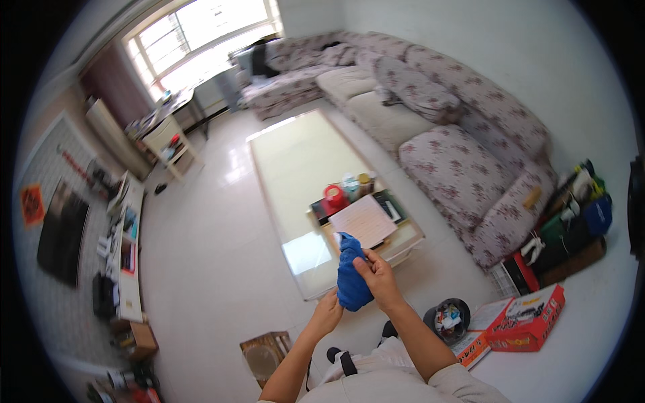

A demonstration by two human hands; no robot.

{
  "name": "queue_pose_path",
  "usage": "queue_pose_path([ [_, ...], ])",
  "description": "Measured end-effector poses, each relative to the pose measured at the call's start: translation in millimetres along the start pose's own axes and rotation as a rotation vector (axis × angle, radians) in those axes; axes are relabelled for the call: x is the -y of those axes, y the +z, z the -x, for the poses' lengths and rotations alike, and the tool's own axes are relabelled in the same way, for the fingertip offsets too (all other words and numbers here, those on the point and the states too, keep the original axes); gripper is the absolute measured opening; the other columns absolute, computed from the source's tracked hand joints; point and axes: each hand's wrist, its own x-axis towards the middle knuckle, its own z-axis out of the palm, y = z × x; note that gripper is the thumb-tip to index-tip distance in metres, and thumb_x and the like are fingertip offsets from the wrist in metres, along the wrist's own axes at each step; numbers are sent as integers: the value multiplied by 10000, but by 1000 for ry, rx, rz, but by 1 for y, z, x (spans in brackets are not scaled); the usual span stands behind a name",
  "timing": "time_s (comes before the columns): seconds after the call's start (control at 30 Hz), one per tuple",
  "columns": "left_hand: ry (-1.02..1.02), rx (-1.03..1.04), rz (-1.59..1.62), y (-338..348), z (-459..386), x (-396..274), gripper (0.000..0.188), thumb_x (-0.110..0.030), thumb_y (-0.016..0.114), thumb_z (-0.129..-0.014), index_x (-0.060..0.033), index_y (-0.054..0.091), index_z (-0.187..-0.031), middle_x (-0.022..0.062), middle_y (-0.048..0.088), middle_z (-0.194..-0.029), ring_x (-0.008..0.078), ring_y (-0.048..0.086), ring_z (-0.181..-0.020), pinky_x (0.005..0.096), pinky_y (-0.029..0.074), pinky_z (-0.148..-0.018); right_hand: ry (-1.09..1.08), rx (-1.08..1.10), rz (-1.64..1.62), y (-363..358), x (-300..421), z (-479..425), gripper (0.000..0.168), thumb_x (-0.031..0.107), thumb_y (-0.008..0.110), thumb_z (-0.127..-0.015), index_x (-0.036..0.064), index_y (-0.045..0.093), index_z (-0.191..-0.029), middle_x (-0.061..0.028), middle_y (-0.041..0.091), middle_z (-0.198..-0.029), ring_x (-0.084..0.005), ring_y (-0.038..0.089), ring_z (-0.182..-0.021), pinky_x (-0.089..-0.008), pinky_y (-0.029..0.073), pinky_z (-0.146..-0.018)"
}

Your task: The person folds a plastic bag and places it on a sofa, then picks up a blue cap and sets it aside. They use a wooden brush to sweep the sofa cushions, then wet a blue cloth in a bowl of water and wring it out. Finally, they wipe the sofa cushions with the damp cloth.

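Observation:
A bunched blue cloth (351, 279) is held up before me, over the near end of the glass-topped coffee table (297, 171). My right hand (379, 279) grips it from the right, with the thumb laid across its front. On its lower left side, my left hand (328, 311) holds the cloth's edge, its fingers partly hidden behind the fabric. Just beyond the cloth lies a sheet of paper (364, 221) on top of other flat items. A red container (334, 197) and several small jars and bottles (359, 185) stand behind that sheet.
A flower-patterned sofa (461, 176) runs along the right wall. Near my feet are a wooden stool (264, 355), a bin with litter (447, 320) and a red box (526, 320). A low white cabinet (129, 252) lines the left wall, by a chair (169, 143).

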Motion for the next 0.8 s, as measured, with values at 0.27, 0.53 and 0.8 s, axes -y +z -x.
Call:
queue_pose_path([
  [0.27, -62, 195, 933, 115, -119, -86, 484, -364, 435, -960, 52, 472, -1205, 71, 548, -1157, 131, 471, -1082, 292, 365, -940, -221, -182, 471, -162, 73, 19, 381, 98, 644, -845, -14, 479, -1170, -80, 624, -980, -102, 564, -867, -243, 450, -766],
  [0.53, 66, 342, 325, 223, -221, -149, 390, -283, 599, -885, 16, 550, -1131, 93, 623, -1018, 185, 582, -914, 288, 438, -858, -261, -561, -401, -293, 112, -1, 220, 156, 588, -901, 67, 472, -1066, -38, 607, -917, -106, 594, -812, -232, 494, -724],
  [0.8, -154, 111, 927, 288, -334, -143, 503, -258, 637, -854, -56, 477, -1286, 76, 574, -1166, 199, 522, -1107, 338, 390, -967, -312, -723, -300, -368, 133, -32, 257, 142, 600, -891, 66, 464, -1096, -28, 593, -946, -95, 575, -864, -241, 472, -770],
])
